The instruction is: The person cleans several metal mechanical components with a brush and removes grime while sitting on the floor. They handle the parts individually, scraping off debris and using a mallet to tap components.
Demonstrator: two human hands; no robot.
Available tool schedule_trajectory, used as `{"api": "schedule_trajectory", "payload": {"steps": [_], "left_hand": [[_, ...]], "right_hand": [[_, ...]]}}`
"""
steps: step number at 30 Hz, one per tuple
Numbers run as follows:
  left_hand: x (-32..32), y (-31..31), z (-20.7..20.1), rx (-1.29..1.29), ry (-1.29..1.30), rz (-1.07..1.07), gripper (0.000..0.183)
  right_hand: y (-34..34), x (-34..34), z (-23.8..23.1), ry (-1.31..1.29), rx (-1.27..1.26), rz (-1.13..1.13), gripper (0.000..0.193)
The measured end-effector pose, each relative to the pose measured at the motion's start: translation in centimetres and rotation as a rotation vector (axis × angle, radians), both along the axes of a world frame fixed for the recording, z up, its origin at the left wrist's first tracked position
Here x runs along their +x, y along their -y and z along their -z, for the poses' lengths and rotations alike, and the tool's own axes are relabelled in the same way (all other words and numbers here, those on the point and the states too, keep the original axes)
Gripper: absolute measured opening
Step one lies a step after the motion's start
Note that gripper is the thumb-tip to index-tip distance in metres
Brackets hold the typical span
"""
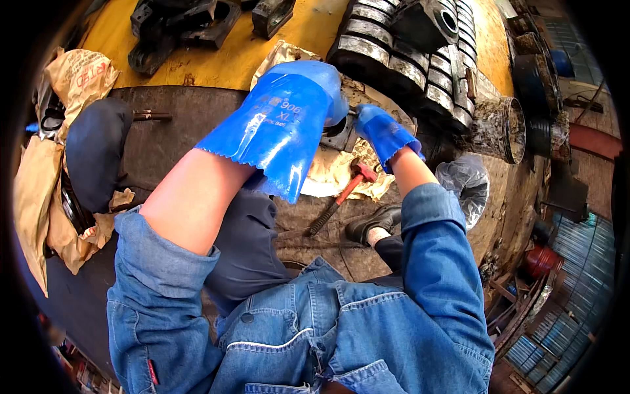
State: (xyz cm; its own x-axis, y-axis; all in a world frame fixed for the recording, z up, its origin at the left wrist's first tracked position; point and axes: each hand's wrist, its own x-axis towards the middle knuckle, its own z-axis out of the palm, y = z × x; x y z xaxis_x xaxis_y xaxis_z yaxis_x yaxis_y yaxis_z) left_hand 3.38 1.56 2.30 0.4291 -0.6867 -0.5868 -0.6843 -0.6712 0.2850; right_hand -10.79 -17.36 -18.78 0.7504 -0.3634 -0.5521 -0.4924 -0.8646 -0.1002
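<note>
My left hand (302, 92), in a long blue rubber glove, curls over a grey metal part (336, 133) with its fingertips mostly hidden. Close on its right is my right hand (380, 127), in the same kind of glove, with the fingers drawn closed. Whatever the right fingers pinch is too small and covered to name. Crumpled brown paper (326, 172) lies under the part. Below the hands, a hammer (363, 172) with a red head and a dark ribbed grip rests partly on that paper.
Dark metal blocks (407, 62) are stacked in rows at the back right, and more black parts (184, 29) lie on the yellow surface (262, 46). A dirty open can (502, 130) and a clear plastic bag (464, 185) are at right. Brown paper sacks (39, 190) stand left.
</note>
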Motion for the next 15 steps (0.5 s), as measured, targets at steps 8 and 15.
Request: {"api": "schedule_trajectory", "payload": {"steps": [8, 15], "left_hand": [[0.0, 0.4, 0.1, 0.002, -0.003, 0.027, 0.047], [0.0, 0.3, -0.5, -0.007, -0.02, -0.001, 0.049]], "right_hand": [[-3.1, -2.7, -3.0, -0.145, 0.244, 0.642, 0.031], [-6.0, -2.8, -4.7, -0.037, -0.074, -0.432, 0.018]]}}
